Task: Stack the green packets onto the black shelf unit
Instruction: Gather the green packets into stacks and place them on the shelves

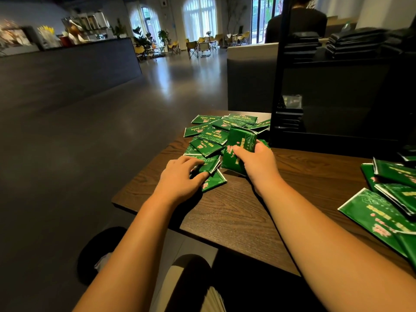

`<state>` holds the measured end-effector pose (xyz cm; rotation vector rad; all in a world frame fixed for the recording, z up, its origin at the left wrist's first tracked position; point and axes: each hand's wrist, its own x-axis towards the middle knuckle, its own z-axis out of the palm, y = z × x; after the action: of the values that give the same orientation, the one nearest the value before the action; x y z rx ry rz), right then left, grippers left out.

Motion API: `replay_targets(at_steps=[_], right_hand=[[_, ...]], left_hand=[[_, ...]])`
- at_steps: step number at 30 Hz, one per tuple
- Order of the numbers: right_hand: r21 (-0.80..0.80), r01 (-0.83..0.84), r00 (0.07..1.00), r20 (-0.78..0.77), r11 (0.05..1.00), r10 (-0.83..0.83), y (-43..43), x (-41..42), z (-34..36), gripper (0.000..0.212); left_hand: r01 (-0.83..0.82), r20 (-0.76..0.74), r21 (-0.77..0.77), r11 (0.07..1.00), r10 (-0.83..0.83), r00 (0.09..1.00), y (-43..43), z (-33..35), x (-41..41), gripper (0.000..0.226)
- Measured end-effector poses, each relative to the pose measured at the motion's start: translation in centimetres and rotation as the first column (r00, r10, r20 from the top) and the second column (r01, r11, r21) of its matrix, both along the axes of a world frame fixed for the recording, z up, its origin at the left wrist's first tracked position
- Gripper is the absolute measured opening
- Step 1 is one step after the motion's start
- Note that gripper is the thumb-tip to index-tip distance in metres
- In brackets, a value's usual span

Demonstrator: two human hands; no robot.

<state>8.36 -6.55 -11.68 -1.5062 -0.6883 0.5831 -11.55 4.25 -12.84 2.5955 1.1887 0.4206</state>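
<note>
A loose heap of green packets (216, 134) lies on the dark wooden table (236, 212), left of the black shelf unit (337, 91). My right hand (256, 163) grips a small stack of green packets (239, 147), held on edge just above the table. My left hand (180, 176) pinches one green packet (210, 166) at the near edge of the heap, with another packet (213, 182) lying under it. Dark stacked packets (355, 43) rest on the shelf unit's top level, and a few more sit on a lower level (290, 113).
A second spread of green packets (391, 194) lies at the table's right edge. A person in black (297, 21) stands behind the shelf unit. To the left is open dark floor, with a counter (67, 61) and chairs (202, 46) far off.
</note>
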Motion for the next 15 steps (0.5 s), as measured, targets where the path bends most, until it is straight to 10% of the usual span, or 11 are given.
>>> replay_targets(at_steps=[5,8,15], right_hand=[[0.028,-0.042,0.998,-0.039,0.999,0.043,0.3,0.0,-0.3,0.056],[0.082,-0.111,0.979,-0.161,0.990,0.123,0.6,0.4,-0.8,0.108],[0.167,-0.378,0.886,-0.219,0.910,0.408,-1.2,-1.2,1.6,0.039]], left_hand=[[-0.076,0.098,0.296,0.952,0.048,0.994,-0.9,-0.8,0.9,0.034],[-0.109,0.314,0.281,0.953,0.015,0.949,-1.1,-0.1,0.8,0.032],[0.108,0.793,-0.254,0.961,0.143,0.592,-3.2,2.9,2.1,0.045]])
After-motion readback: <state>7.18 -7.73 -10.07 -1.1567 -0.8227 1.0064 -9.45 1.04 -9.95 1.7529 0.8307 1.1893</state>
